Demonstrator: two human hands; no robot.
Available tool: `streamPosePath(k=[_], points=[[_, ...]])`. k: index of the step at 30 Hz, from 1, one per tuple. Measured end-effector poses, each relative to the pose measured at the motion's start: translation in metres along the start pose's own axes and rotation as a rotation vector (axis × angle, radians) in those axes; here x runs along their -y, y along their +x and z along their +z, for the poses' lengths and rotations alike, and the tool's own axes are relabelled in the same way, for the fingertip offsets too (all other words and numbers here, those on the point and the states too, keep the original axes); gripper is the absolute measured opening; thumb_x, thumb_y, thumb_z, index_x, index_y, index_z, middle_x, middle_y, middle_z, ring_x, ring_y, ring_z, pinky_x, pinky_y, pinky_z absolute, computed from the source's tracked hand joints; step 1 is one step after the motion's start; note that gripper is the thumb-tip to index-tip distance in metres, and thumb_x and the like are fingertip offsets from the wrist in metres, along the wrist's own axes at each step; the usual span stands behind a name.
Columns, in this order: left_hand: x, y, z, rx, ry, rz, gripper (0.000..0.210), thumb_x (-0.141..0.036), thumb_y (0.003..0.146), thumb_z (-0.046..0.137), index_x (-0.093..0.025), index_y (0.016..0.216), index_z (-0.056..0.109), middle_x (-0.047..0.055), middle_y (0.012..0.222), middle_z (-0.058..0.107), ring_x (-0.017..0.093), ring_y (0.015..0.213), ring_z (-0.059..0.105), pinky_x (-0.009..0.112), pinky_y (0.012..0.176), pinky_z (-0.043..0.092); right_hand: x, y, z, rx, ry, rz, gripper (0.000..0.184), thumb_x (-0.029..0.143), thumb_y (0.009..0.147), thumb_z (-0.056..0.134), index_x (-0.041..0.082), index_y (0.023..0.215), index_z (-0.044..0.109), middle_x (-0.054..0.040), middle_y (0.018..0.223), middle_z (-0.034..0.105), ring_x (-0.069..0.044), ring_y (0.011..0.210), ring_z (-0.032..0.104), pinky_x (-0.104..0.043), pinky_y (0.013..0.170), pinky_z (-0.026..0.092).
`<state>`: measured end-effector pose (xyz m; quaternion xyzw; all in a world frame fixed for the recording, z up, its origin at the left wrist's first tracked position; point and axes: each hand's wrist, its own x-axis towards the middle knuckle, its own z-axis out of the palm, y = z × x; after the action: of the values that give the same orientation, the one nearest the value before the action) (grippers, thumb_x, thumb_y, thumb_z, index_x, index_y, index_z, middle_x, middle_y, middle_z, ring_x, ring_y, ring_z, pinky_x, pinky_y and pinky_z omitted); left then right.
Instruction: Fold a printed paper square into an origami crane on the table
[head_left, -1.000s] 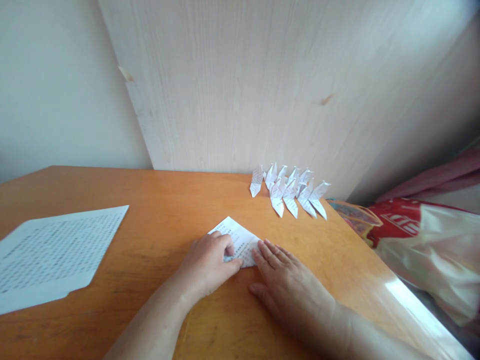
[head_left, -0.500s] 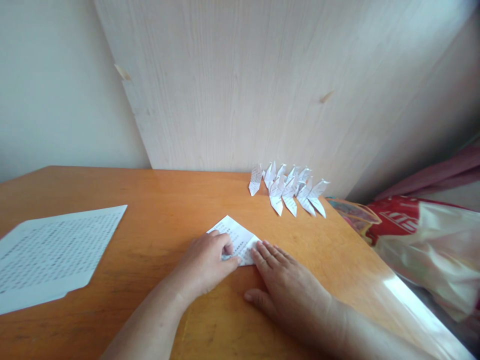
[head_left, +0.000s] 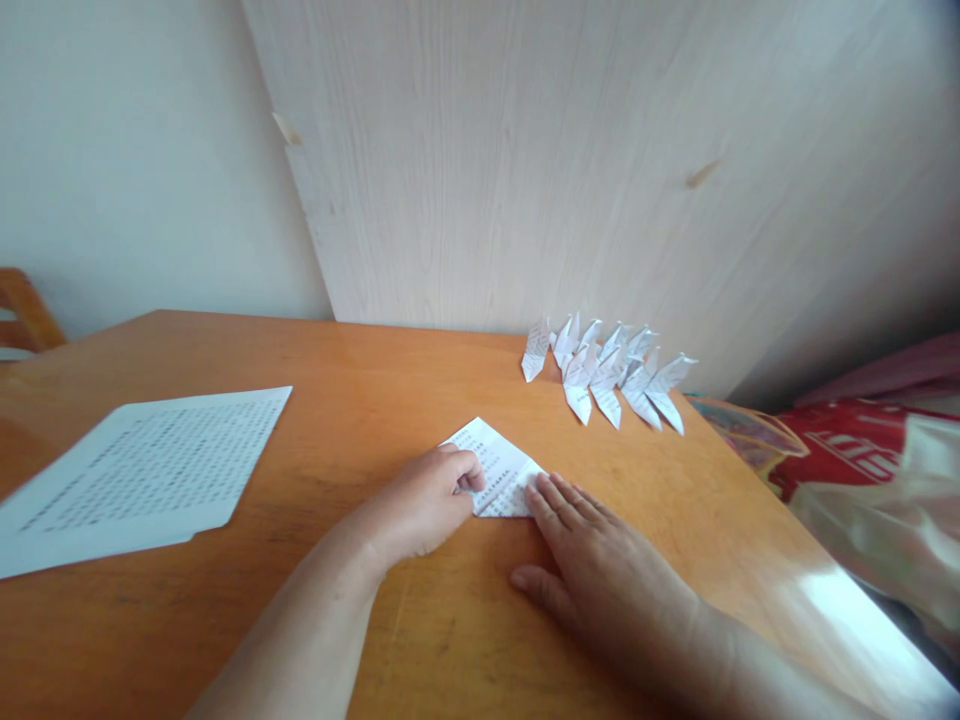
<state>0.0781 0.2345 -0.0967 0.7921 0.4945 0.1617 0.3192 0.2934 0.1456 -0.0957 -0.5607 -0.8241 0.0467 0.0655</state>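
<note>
Right hand (head_left: 606, 565) open on folded paper (head_left: 501, 472), left hand (head_left: 431, 500) curled there, grip unclear, I risk misfolding it if either slips.

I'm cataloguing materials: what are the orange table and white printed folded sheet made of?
Orange table: probably varnished wood or veneer, given streaky grain and bright glare. White printed folded sheet: seemingly matte paper, given its crease and lack of glare.

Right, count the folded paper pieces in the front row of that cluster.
4, left to right: first piece, second piece, third piece, fourth piece, all on the table beyond the right hand. Pieces behind overlap; some there may be hidden.
</note>
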Motion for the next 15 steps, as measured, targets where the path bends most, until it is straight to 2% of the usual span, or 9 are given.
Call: streamPosePath(k=[2,5,7,15], points=[[-0.0003,0.0001,0.0008,-0.006,0.004,0.009,0.02,-0.013,0.076,0.053,-0.022,0.09,0.065,0.003,0.1,0.068,0.02,0.092,0.061,0.027,0.075,0.046,-0.0008,-0.0005,0.0012,-0.009,0.003,-0.002,0.074,0.05,0.087,0.06,0.008,0.146,0.045,-0.0216,0.15,0.042,-0.035,0.14,0.039,-0.052,0.114,0.036],[-0.0029,0.0004,0.0022,-0.023,0.028,0.03,0.009,-0.027,0.08,0.059,-0.022,0.085,0.064,0.003,0.096,0.067,0.02,0.088,0.06,0.029,0.074,0.046,-0.0013,-0.001,0.0028,-0.034,0.002,-0.008,0.074,0.05,0.087,0.06,0.01,0.147,0.045,-0.0207,0.15,0.043,-0.035,0.139,0.04,-0.053,0.114,0.036],[-0.0045,0.0008,0.0035,-0.044,0.059,0.038,0.014,-0.036,0.08,0.062,-0.022,0.083,0.063,0.004,0.093,0.066,0.021,0.087,0.06,0.029,0.073,0.045,-0.0011,-0.0011,0.0032,-0.044,-0.005,-0.012,0.073,0.05,0.086,0.06,0.011,0.147,0.046,-0.0201,0.149,0.044,-0.034,0.139,0.04,-0.052,0.114,0.036],[-0.0023,0.0019,0.0072,-0.071,0.088,0.054,0.015,-0.034,0.077,0.067,-0.023,0.085,0.061,0.004,0.097,0.066,0.023,0.093,0.06,0.029,0.072,0.044,0.0013,0.0002,-0.002,0.013,-0.009,0.0,0.077,0.053,0.088,0.057,0.007,0.148,0.043,-0.0207,0.151,0.04,-0.035,0.14,0.038,-0.051,0.115,0.035]])
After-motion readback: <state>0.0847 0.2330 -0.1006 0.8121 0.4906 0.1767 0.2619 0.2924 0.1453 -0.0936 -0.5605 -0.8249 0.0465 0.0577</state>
